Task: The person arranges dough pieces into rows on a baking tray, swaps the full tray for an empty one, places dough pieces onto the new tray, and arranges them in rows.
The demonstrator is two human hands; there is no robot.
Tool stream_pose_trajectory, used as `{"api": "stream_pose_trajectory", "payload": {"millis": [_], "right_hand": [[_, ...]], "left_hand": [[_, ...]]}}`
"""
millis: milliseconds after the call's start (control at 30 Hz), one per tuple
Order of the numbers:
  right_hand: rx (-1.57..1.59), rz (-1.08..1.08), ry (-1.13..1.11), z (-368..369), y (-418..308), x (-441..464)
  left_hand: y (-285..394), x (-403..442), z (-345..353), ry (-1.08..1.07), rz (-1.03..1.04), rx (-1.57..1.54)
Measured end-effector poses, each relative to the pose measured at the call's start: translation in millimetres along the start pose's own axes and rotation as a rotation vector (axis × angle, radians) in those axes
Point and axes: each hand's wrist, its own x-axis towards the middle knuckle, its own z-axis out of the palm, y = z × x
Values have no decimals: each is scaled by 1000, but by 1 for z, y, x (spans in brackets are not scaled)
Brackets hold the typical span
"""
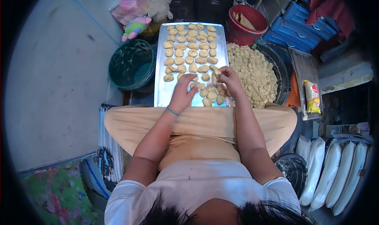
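A metal tray (160,91) rests in front of my folded legs, with rows of pale dough balls (192,45) across its far part. My right hand (231,82) pinches a stretched dough piece (215,74) over the tray's right side. Below it lies a loose heap of dough pieces (212,96) near the tray's front edge. My left hand (182,94) is low over the tray's front left, thumb and fingers apart. Its fingertips are close to dough balls in the nearest row; whether they touch any is unclear.
Right of the tray, a wide dark basin (282,77) is piled with cut dough (252,75). A red bucket (237,34) stands behind it, and a green tub (114,69) at left. A yellow-and-red packet (312,96) lies on a board at right. Long white packages (325,173) lean nearby.
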Motion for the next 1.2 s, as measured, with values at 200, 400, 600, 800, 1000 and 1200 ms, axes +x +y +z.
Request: {"api": "stream_pose_trajectory", "payload": {"millis": [200,400,600,800,1000,1200], "right_hand": [[143,-113,-58,22,-33,-13],[168,-197,256,-9,-21,-4],[-904,-365,59,2,7,-13],[-991,-259,210,8,17,-1],[-1208,-377,127,31,0,-1],[-854,-252,153,16,3,31]], "left_hand": [[6,18,38,-69,-297,-705],[-13,4,8,94,-506,-785],[-45,-16,-40,180,-347,-82],[-46,-28,-48,92,-94,278],[-50,-31,-51,71,33,441],[-47,-16,-58,309,-28,578]]}}
